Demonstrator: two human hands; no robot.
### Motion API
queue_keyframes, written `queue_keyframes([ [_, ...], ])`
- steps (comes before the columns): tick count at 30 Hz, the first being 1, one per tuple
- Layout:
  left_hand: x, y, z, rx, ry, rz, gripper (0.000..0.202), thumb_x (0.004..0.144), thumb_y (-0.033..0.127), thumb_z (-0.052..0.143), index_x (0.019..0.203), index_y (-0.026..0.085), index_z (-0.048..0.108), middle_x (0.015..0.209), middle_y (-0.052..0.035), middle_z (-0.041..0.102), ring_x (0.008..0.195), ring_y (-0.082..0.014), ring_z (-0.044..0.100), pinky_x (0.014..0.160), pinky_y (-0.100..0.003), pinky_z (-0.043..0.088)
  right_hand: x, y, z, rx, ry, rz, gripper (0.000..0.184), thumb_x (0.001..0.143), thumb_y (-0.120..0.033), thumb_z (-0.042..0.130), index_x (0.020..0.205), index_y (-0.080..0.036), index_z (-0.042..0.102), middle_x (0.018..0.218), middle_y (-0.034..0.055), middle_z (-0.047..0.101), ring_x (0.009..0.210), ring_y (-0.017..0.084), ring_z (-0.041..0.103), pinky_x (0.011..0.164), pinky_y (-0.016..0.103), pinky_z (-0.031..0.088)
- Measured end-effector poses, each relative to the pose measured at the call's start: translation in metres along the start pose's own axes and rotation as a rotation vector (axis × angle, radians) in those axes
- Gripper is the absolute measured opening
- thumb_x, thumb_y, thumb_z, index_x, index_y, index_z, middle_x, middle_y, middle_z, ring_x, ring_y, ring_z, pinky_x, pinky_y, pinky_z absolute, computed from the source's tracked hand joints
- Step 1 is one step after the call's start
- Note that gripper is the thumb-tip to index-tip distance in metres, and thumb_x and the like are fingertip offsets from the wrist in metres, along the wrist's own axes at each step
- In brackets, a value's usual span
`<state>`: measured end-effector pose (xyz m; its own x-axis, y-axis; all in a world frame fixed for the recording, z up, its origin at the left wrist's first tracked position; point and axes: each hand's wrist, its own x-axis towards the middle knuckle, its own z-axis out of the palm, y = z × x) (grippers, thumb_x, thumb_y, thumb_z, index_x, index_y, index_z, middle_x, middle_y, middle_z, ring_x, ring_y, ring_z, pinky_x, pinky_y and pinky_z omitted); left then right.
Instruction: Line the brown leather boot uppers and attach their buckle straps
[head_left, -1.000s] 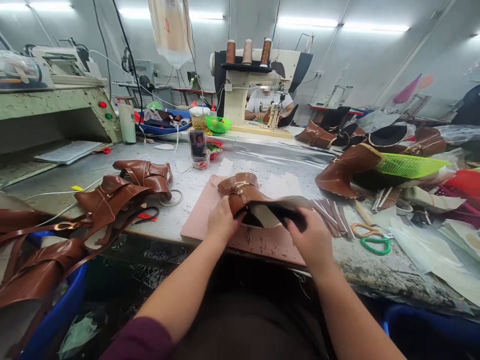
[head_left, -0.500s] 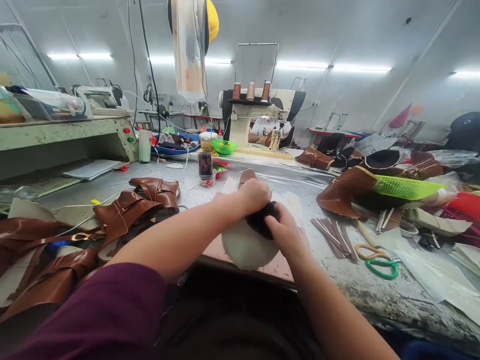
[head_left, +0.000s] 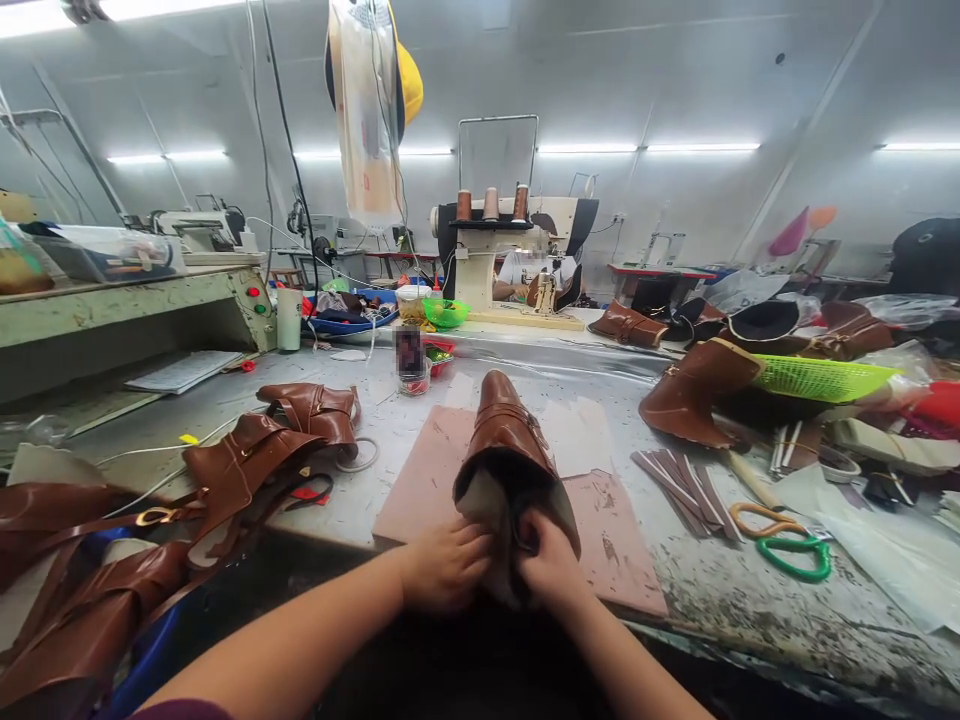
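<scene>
A brown leather boot upper (head_left: 504, 425) with straps across it lies on a pinkish board (head_left: 420, 470), its toe pointing away from me and its opening toward me. A pale lining spreads out of the opening. My left hand (head_left: 448, 565) is closed on the lining's left edge, fingers curled over it. On the right, my right hand (head_left: 547, 555) grips the dark inner edge of the opening, with its fingertips partly hidden inside.
Brown boot uppers (head_left: 247, 450) are piled on the left, and another boot (head_left: 694, 395) leans by a green basket (head_left: 817, 378). Leather strips (head_left: 686, 490) and green-and-orange scissors (head_left: 793, 556) lie to the right. Behind stands a sewing machine (head_left: 480, 250) with thread spools; a person sits beyond it.
Both hands have come down toward me, the left from across the boot's far part to the lining's left edge. The boot upper's brown outside now shows, with its opening facing me.
</scene>
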<state>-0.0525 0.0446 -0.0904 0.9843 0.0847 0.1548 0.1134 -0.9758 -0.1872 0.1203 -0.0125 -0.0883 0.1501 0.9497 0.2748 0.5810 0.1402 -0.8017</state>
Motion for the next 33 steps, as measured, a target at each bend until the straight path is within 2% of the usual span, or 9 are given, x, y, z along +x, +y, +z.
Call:
queue_keyframes([
  [4,0.006,0.013,0.023,-0.18,0.039,-0.197,0.068,0.08,0.055,0.043,0.124,0.004,0.044,0.132,-0.0234,0.042,0.126,-0.034,0.033,0.106,-0.046,0.025,0.006,-0.004,-0.008,0.005,0.045,0.045,0.003,0.067,-0.023,0.041,0.07,-0.022,0.04,0.059,-0.0001,0.049,0.059,0.017,0.052,0.054,0.026,0.044],
  [7,0.015,0.01,0.018,-0.429,0.06,-0.294,0.073,0.079,0.064,0.034,0.119,0.005,0.049,0.131,-0.0244,0.043,0.125,-0.0364,0.035,0.105,-0.05,0.023,0.011,-0.012,-0.015,-0.064,0.052,0.052,0.011,0.068,-0.017,0.041,0.078,-0.02,0.043,0.068,0.0025,0.053,0.068,0.019,0.055,0.062,0.028,0.045],
  [9,0.021,0.004,0.011,-0.617,0.101,-0.418,0.076,0.078,0.068,0.027,0.118,0.007,0.049,0.123,-0.0218,0.052,0.118,-0.0346,0.044,0.101,-0.048,0.031,0.012,-0.013,-0.017,-0.144,0.005,0.051,0.013,0.064,-0.013,0.045,0.076,-0.019,0.046,0.072,0.0048,0.056,0.071,0.02,0.055,0.065,0.029,0.044],
  [13,0.03,-0.006,0.001,-0.748,0.172,-0.659,0.069,0.087,0.058,0.014,0.129,0.008,0.035,0.119,-0.017,0.056,0.11,-0.0251,0.053,0.092,-0.039,0.044,0.006,-0.006,-0.015,-0.294,-0.139,0.076,0.022,0.062,-0.005,0.05,0.081,-0.015,0.054,0.078,0.0112,0.062,0.073,0.026,0.059,0.066,0.033,0.043],
  [18,0.047,-0.004,-0.002,-0.752,0.152,-0.842,0.057,0.074,0.046,0.058,0.118,0.01,0.05,0.121,-0.0166,0.054,0.112,-0.0302,0.049,0.095,-0.041,0.039,-0.002,0.004,-0.017,-0.391,-0.207,0.185,0.037,0.07,-0.008,0.051,0.108,-0.007,0.051,0.089,0.0163,0.066,0.083,0.028,0.063,0.07,0.033,0.045],
  [21,0.049,-0.007,-0.003,-0.792,0.069,-0.844,0.027,0.077,0.033,0.056,0.091,0.011,0.064,0.098,-0.0125,0.065,0.095,-0.027,0.058,0.084,-0.037,0.045,-0.004,0.005,-0.025,-0.416,-0.207,0.234,0.033,0.075,-0.013,0.052,0.108,-0.012,0.053,0.104,0.0126,0.065,0.096,0.022,0.061,0.08,0.027,0.044],
  [24,0.043,-0.015,-0.004,-0.848,-0.009,-0.795,0.019,0.074,0.03,0.059,0.07,0.012,0.064,0.078,-0.0058,0.066,0.075,-0.0204,0.061,0.07,-0.028,0.048,-0.005,0.004,-0.036,-0.47,-0.218,0.275,0.026,0.08,-0.02,0.05,0.104,-0.016,0.058,0.104,0.0098,0.066,0.097,0.023,0.06,0.081,0.029,0.043],
  [28,0.036,-0.023,-0.003,-0.842,-0.021,-0.779,0.011,0.073,0.021,0.057,0.076,0.013,0.063,0.076,-0.002,0.065,0.07,-0.0171,0.06,0.063,-0.024,0.046,-0.008,0.002,-0.047,-0.548,-0.261,0.309,0.023,0.081,-0.03,0.049,0.093,-0.016,0.064,0.09,0.0128,0.069,0.087,0.029,0.063,0.071,0.035,0.044],
  [33,0.035,-0.025,-0.003,-0.788,-0.015,-0.704,0.014,0.069,0.024,0.064,0.076,0.013,0.066,0.081,-0.0038,0.065,0.076,-0.019,0.06,0.068,-0.026,0.046,-0.008,0.003,-0.052,-0.525,-0.292,0.337,0.019,0.078,-0.032,0.055,0.083,-0.018,0.067,0.084,0.0084,0.071,0.08,0.024,0.065,0.065,0.028,0.044],
])
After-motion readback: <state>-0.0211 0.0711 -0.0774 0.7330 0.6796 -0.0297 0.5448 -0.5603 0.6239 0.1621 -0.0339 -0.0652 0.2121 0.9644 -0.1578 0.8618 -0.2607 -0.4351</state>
